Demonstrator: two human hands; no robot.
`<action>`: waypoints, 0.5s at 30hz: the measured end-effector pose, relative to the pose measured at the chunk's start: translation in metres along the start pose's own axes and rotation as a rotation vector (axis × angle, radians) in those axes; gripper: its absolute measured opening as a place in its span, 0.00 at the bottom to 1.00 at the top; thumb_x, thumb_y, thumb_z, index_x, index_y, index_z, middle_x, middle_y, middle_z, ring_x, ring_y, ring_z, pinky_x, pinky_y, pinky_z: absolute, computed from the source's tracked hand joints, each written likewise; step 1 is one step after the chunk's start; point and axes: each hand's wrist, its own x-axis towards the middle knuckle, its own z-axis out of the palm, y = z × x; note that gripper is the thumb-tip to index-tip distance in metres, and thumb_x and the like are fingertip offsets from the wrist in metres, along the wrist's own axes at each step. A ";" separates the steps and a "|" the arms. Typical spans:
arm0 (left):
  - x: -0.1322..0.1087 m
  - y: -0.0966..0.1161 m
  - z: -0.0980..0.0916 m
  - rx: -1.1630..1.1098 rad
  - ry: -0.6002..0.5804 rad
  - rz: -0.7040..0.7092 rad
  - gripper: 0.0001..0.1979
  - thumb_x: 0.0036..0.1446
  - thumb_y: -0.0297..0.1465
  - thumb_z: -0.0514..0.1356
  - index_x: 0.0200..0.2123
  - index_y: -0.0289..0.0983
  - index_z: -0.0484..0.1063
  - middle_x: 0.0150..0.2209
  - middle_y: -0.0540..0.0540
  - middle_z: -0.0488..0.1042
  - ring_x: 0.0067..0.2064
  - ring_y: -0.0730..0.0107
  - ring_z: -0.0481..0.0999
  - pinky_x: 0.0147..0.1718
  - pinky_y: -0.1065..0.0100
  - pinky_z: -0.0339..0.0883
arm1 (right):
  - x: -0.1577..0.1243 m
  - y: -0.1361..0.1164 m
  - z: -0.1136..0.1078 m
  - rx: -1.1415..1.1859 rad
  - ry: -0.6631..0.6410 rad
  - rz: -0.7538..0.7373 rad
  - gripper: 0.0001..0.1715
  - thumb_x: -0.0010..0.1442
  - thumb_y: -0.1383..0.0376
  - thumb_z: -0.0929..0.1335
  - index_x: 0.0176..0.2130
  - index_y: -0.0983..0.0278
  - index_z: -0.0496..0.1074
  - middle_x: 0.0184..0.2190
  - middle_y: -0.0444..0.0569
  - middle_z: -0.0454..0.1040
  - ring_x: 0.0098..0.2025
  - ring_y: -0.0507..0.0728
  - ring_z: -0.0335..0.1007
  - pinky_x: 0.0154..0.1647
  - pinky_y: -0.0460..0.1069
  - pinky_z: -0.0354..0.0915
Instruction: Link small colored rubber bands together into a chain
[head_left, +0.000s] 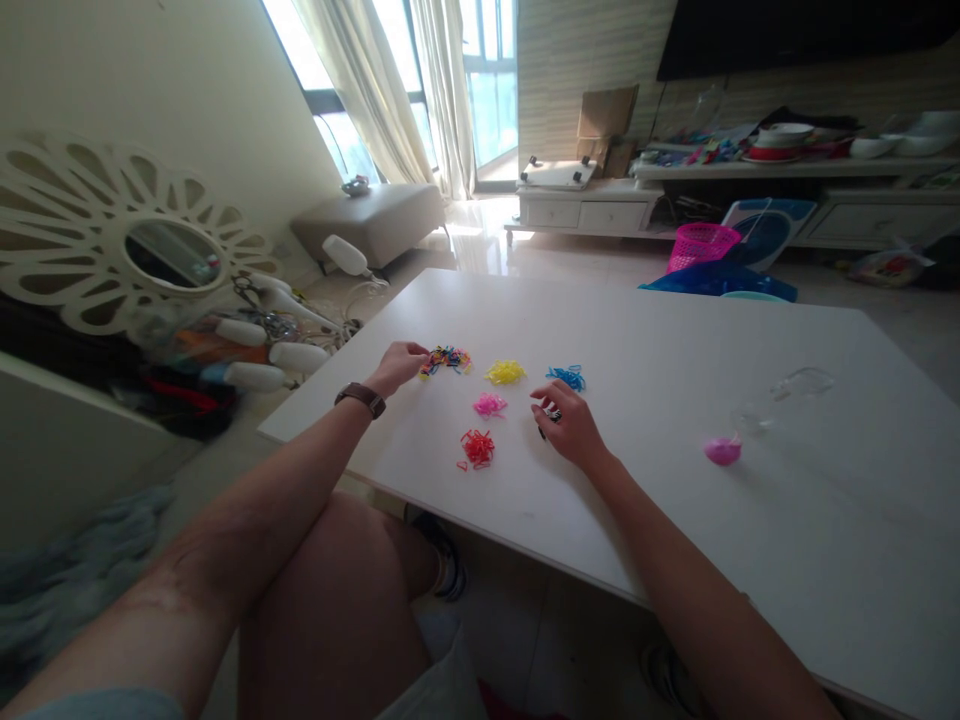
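My left hand (401,367), a brown-strapped watch on its wrist, is at the left edge of a mixed-colour pile of small rubber bands (450,359). Its fingertips are closed together; what they pinch is too small to make out. My right hand (568,418) hovers with fingers bent and apart over a small black pile of bands (553,414), which it partly covers. Between the hands lie yellow bands (505,372), pink bands (490,404) and red bands (478,449). Just beyond my right hand are blue bands (567,377).
The piles lie on a white table (637,480). Towards its right side are a pink object (723,451) and a clear plastic piece (802,382). Past the far edge stand a pink basket (701,245) and a cluttered TV cabinet (611,212). White lamp-like parts (300,357) crowd the left.
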 end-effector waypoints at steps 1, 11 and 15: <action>0.002 -0.003 -0.002 0.005 0.020 -0.008 0.11 0.41 0.31 0.69 0.31 0.33 0.80 0.30 0.43 0.79 0.33 0.66 0.74 0.30 0.68 0.63 | 0.000 0.000 0.000 0.000 0.002 -0.001 0.06 0.62 0.70 0.66 0.40 0.60 0.70 0.38 0.48 0.72 0.35 0.55 0.70 0.38 0.52 0.68; -0.003 -0.034 -0.004 0.115 -0.071 0.010 0.09 0.36 0.29 0.69 0.27 0.35 0.80 0.21 0.49 0.73 0.26 0.69 0.68 0.28 0.69 0.59 | 0.000 0.002 0.001 0.022 -0.025 0.000 0.08 0.61 0.71 0.66 0.41 0.60 0.71 0.39 0.48 0.71 0.34 0.55 0.70 0.36 0.51 0.68; -0.004 -0.037 -0.001 0.168 -0.045 0.031 0.05 0.37 0.29 0.68 0.23 0.36 0.78 0.23 0.48 0.75 0.29 0.67 0.71 0.29 0.69 0.60 | 0.001 0.002 0.003 0.024 -0.025 0.002 0.08 0.61 0.70 0.66 0.41 0.60 0.71 0.38 0.48 0.71 0.34 0.54 0.71 0.35 0.51 0.68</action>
